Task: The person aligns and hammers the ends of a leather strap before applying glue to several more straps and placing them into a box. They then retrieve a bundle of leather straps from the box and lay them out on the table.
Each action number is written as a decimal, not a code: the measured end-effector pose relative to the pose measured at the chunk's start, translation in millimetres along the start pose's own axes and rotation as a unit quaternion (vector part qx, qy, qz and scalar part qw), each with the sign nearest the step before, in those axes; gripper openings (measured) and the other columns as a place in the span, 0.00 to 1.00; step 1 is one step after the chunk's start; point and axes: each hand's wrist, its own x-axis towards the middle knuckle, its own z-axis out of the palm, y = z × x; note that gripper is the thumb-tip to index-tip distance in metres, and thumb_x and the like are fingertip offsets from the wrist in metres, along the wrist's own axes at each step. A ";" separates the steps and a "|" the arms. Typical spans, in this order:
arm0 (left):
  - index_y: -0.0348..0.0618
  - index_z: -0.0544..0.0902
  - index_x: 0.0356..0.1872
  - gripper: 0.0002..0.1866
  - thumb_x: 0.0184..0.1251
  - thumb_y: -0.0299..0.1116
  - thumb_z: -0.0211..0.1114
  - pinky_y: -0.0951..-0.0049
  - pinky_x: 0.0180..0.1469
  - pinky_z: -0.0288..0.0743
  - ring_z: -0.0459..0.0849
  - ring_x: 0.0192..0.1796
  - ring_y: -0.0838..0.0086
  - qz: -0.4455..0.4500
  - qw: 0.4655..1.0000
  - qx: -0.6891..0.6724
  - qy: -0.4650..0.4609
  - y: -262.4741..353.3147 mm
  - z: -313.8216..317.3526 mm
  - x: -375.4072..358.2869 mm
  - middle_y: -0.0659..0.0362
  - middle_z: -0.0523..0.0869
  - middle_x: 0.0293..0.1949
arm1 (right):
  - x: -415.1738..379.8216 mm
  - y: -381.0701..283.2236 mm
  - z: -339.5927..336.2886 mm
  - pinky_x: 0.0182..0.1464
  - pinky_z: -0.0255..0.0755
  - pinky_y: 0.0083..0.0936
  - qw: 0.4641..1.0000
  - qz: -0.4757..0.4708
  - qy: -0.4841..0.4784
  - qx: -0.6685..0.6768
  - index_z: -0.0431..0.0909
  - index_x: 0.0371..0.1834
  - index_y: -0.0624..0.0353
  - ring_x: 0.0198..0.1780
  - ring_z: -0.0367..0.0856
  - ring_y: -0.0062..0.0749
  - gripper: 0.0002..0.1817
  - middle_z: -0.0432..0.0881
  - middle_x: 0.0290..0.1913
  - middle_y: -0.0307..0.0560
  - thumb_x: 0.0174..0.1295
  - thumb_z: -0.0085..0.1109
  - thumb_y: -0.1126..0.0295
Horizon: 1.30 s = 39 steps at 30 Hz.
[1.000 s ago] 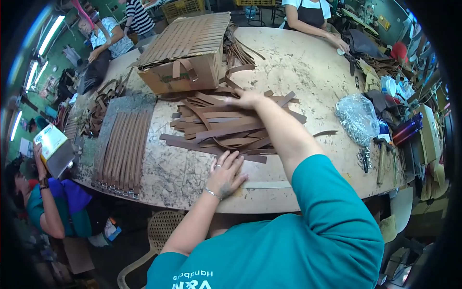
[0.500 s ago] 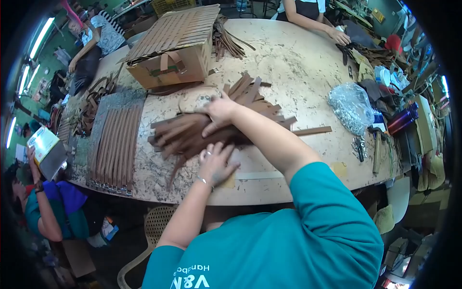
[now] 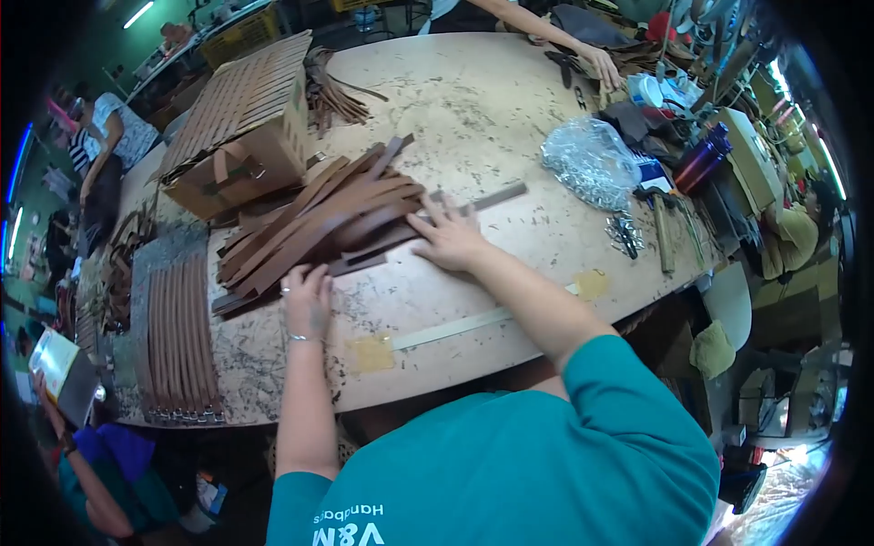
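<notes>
A loose heap of brown leather straps [image 3: 332, 214] lies on the table in front of me. My left hand [image 3: 308, 296], with a ring and a bracelet, is at the heap's near edge; its bent fingers are apart and touch the straps there. Fingers spread, my right hand [image 3: 451, 241] rests at the heap's right end, over a single strap [image 3: 496, 197] that sticks out to the right. Neither hand is closed around anything. To the left, a row of similar straps [image 3: 179, 332] with metal buckles lies side by side on a dark board.
A cardboard box [image 3: 241, 173] topped with straps stands at the back left. A plastic bag of metal parts [image 3: 590, 164], a hammer [image 3: 662, 232] and a purple bottle [image 3: 703, 156] are on the right. A co-worker's hand [image 3: 596, 65] reaches over the far edge. Another person sits at left.
My hands have moved apart: the right came off the top of the heap to its right end, the left went to the near left edge. The straps lie more aligned. The camera view has turned.
</notes>
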 end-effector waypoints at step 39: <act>0.38 0.75 0.46 0.20 0.49 0.25 0.63 0.70 0.46 0.70 0.76 0.40 0.63 0.088 0.973 -0.095 -0.190 56.4 -17.7 -15.4 0.53 0.76 0.38 | -202.4 219.0 -65.5 0.50 0.65 0.32 0.929 0.124 0.318 0.142 0.77 0.40 0.56 0.47 0.72 0.43 0.22 0.76 0.41 0.50 0.43 0.65 0.56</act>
